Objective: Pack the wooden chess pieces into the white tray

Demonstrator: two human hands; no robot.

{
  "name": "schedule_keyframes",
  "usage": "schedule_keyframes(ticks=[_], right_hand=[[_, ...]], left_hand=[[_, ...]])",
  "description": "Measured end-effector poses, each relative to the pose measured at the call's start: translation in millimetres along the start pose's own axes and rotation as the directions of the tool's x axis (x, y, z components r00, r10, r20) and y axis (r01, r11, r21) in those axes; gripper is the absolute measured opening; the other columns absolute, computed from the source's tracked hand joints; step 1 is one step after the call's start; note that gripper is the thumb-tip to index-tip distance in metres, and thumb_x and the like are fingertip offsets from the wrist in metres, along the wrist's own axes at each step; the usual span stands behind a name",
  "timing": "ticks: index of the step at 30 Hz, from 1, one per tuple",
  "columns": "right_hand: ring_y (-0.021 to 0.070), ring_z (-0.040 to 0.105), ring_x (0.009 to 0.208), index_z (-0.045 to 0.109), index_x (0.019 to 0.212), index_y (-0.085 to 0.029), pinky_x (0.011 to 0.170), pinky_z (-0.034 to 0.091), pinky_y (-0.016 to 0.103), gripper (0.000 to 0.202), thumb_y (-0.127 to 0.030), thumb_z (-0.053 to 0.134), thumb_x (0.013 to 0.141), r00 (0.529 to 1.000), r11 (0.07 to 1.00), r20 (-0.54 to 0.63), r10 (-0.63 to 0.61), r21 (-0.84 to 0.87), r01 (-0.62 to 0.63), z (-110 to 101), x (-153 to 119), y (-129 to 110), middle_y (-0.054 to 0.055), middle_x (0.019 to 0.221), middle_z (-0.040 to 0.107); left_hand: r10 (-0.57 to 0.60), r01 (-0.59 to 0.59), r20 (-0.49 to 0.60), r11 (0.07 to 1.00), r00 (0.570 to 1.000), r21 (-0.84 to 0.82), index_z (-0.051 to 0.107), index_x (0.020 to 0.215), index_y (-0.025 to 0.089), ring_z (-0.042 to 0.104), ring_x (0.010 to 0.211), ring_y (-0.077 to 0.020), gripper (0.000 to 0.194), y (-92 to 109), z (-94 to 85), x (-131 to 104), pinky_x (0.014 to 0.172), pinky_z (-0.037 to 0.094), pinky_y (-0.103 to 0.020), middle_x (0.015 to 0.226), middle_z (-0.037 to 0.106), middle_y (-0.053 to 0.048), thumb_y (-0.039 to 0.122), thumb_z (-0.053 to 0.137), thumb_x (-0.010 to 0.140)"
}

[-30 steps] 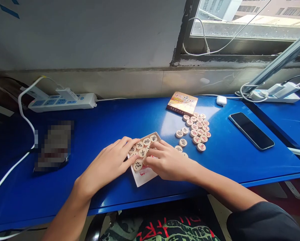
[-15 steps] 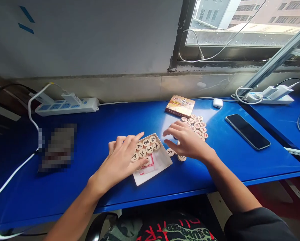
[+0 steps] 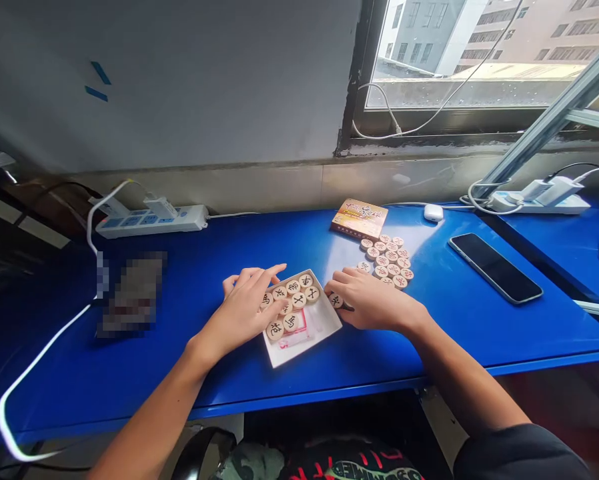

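Note:
Chinese chess pieces (image 3: pixel 298 301) with black characters lie in rows in a shallow white box (image 3: pixel 324 329). My left hand (image 3: pixel 247 307) is open over the box's left side, fingers spread, its thumb touching pieces inside. Just past the box's right edge, my right hand (image 3: pixel 372 298) has its fingers closed around a chess piece (image 3: pixel 335 300) with a black character. That piece is partly covered by the fingers. A printed slip with a red frame (image 3: pixel 297 333) lies in the box's lower part. Behind my right hand is a group of red-character chess pieces (image 3: pixel 391 257).
An orange and brown printed box (image 3: pixel 359 219) stands behind the loose pieces. To the right lies a phone (image 3: pixel 495 267), with a white earbud case (image 3: pixel 433 213) beyond it. Power strips (image 3: pixel 154 222) and white cables run along the wall. A blurred-out item (image 3: pixel 133 293) is at left.
My right hand has come down and closed on a chess piece beside the box. My left thumb has drawn back up and left, uncovering a piece in the lower row. The view has shifted slightly.

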State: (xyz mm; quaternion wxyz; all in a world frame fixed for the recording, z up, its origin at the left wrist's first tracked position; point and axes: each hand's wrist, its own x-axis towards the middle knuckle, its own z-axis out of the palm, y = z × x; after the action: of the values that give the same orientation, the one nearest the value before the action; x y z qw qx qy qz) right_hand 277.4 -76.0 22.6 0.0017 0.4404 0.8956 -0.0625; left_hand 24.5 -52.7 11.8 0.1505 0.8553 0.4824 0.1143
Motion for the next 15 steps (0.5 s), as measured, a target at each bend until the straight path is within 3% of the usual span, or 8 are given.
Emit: schedule_keyframes(ticks=[4, 10, 15], right_hand=[[0.0214, 0.051, 0.085, 0.059, 0.092, -0.014, 0.074, 0.042, 0.034, 0.013, -0.019, 0.048, 0.087, 0.998, 1.000, -0.057, 0.007, 0.009, -0.006, 0, 2, 3, 0.008, 0.088, 0.059], [0.0199, 0.049, 0.092, 0.055, 0.104, -0.014, 0.079, 0.041, 0.032, 0.019, -0.017, 0.050, 0.085, 0.963, 0.983, -0.271, -0.010, 0.173, 0.059, -8, -1, -2, 0.007, 0.095, 0.059], [0.0178, 0.048, 0.083, 0.054, 0.089, -0.016, 0.073, 0.039, 0.032, 0.007, -0.023, 0.053, 0.087, 0.956, 0.973, -0.259, -0.142, 0.143, 0.183, -3, 5, -22, 0.005, 0.086, 0.059]], left_hand=[[-0.012, 0.013, 0.002, 0.992, 1.000, -0.124, 0.043, 0.130, 0.030, 0.043, 0.117, -0.0254, 0.041, -7, 0.4, 9, 0.099, 0.023, -0.047, 0.114, 0.060, -0.002, 0.048, 0.043, 0.093], [0.035, -0.038, -0.015, 0.930, 0.999, -0.365, 0.053, 0.121, 0.023, 0.054, 0.101, -0.0236, 0.045, -25, 7.1, 29, 0.094, 0.036, -0.041, 0.103, 0.064, -0.005, 0.054, 0.035, 0.093], [0.054, -0.062, -0.031, 0.919, 0.998, -0.389, 0.055, 0.117, 0.022, 0.057, 0.094, -0.0221, 0.047, -28, 10.8, 29, 0.093, 0.038, -0.040, 0.098, 0.064, -0.005, 0.055, 0.031, 0.093]])
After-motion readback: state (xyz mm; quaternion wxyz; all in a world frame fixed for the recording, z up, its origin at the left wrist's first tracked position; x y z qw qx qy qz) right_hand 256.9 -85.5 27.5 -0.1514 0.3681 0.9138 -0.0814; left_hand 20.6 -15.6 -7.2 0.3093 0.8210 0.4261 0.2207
